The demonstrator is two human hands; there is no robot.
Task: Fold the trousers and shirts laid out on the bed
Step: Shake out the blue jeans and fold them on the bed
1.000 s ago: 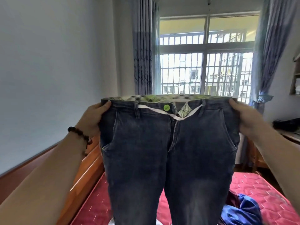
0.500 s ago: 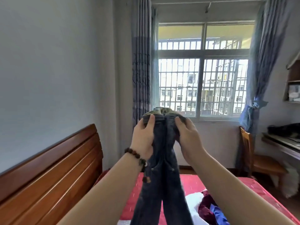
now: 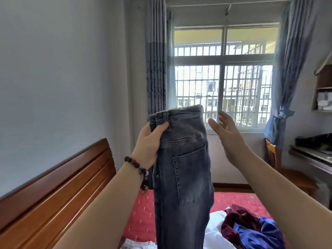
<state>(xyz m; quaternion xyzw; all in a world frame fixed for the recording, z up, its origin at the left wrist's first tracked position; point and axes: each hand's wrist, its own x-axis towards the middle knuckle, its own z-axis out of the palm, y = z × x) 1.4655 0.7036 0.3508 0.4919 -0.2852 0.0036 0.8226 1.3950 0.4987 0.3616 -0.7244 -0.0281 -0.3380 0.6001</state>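
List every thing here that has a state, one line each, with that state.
jeans: folded in half lengthwise, held up, hanging above the bed
left hand: grips the jeans' waistband
right hand: open, fingers spread, apart from the jeans
maroon garment: crumpled on the bed
blue garment: crumpled beside it
white garment: unfolded
curtains: drawn aside
bed: strewn with clothes

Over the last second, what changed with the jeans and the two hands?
The jeans, first spread front-on by the waistband, were folded in half, leg on leg. The right hand then let go and now hovers open beside them. The left hand kept its grip on the waistband; the clothes pile on the bed stayed put.
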